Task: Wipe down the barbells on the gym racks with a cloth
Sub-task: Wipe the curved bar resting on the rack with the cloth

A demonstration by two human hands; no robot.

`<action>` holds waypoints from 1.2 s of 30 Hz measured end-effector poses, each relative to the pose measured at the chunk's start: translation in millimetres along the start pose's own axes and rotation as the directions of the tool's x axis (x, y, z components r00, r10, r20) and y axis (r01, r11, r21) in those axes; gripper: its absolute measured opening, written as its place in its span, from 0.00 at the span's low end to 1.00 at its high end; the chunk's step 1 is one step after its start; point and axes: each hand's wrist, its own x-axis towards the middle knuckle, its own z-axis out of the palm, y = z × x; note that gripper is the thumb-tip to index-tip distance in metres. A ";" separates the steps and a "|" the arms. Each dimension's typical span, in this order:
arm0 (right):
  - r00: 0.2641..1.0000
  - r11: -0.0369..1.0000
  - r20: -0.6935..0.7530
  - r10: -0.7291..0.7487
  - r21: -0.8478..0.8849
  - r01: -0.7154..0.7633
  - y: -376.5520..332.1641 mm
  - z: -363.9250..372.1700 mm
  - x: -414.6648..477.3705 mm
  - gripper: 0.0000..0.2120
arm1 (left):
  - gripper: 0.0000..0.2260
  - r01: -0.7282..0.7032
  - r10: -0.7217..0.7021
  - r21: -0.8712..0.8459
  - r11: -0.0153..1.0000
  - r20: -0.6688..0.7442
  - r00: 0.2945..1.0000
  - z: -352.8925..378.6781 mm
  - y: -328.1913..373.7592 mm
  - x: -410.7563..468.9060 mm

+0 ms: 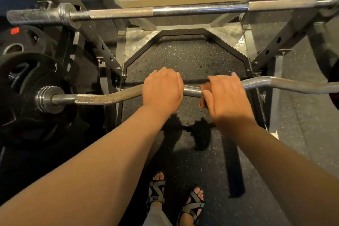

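Forearms extend from the bottom of the view, above your sandalled feet (156, 189) on the speckled rubber floor (183, 57). Your left hand (162, 90) is curled over the cambered curl bar (110, 96), gripping it bare where the knurled section ends, just left of centre. Your right hand (227, 95) is closed round the smooth centre of the bar with the orange-brown cloth (204, 101) trapped between palm and steel. A fold of the cloth hangs below the hand. The two hands sit near each other, with a short bare length of bar between them.

The curl bar lies across the near position of the rack (102, 42). Black weight plates (27, 82) appear to be loaded on its left sleeve. A straight barbell (183, 11) rests farther back on the same rack.

Handling notes:
- Treat the bar as rigid and heavy. With plates fitted, steady it and do not lift it.
- The bends may let it roll in its supports, so use the left hand as an anchor.
- Chrome sections are likely slick, while knurled sections will probably drag on the cloth.
- The cloth is soft and light. Wrap it fully round the shaft and squeeze firmly, or it may slip free.
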 end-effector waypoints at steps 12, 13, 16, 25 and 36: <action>1.000 0.997 0.030 0.007 -0.073 -0.005 -11.0 2.9 -1.6 0.19 | 0.21 0.005 -0.005 -0.041 0.999 -0.010 1.000 16.8 -1.0 4.3; 0.998 0.996 0.005 0.057 -0.074 -0.056 -6.9 2.3 -3.8 0.19 | 0.21 0.004 -0.005 -0.039 0.999 -0.014 1.000 17.4 -1.2 4.1; 0.977 0.980 -0.077 0.196 -0.005 -0.197 -23.4 11.3 -4.3 0.19 | 0.21 0.001 -0.002 -0.024 1.000 -0.017 1.000 17.2 -1.1 3.1; 0.996 0.997 -0.062 -0.067 -0.027 0.066 -10.7 10.1 -3.4 0.18 | 0.20 -0.035 0.034 -0.003 0.999 -0.030 0.999 15.8 -4.1 1.1; 0.995 0.998 -0.094 -0.018 0.059 0.024 -39.7 17.4 7.3 0.15 | 0.21 -0.037 0.034 -0.044 0.998 -0.061 0.998 21.0 -4.9 4.5</action>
